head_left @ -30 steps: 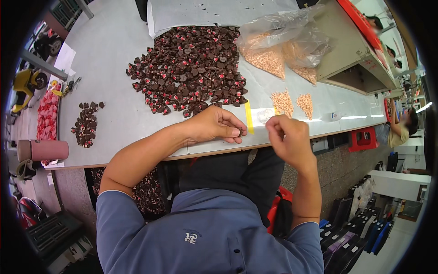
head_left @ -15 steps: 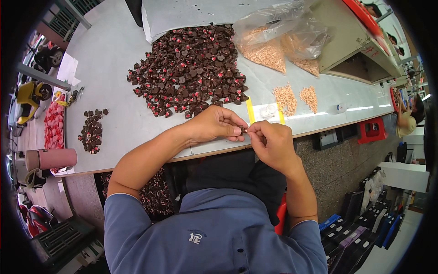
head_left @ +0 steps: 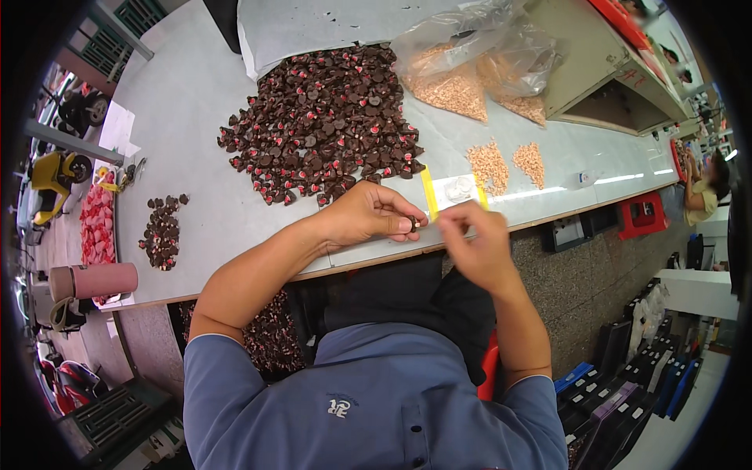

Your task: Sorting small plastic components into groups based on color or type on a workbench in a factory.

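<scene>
Between the thumb and fingers of my left hand [head_left: 366, 215] is a small dark brown piece [head_left: 414, 225] with a pale spot, held just over the table's front edge. My right hand [head_left: 478, 244] is a short way to the right, apart from that piece. Its fingertips are smeared by motion, so I cannot make out whether they hold anything. Behind it lies a white sheet with yellow edge strips [head_left: 430, 194], carrying a whitish round blob [head_left: 459, 188]. Beyond my left hand spreads a big heap of dark brown pieces with pink-red spots [head_left: 329, 117].
Two small piles of pale tan bits [head_left: 489, 168] lie right of the sheet, below clear bags [head_left: 448, 92] of the same bits. At left are a smaller dark cluster [head_left: 162, 235], a pink tumbler [head_left: 102, 280] and a tray of pink-red pieces [head_left: 97, 223]. A metal box [head_left: 603, 70] stands far right.
My right hand has drawn away from the piece, slightly to the right. The left hand keeps its hold in nearly the same place. The whole view has shifted a little.
</scene>
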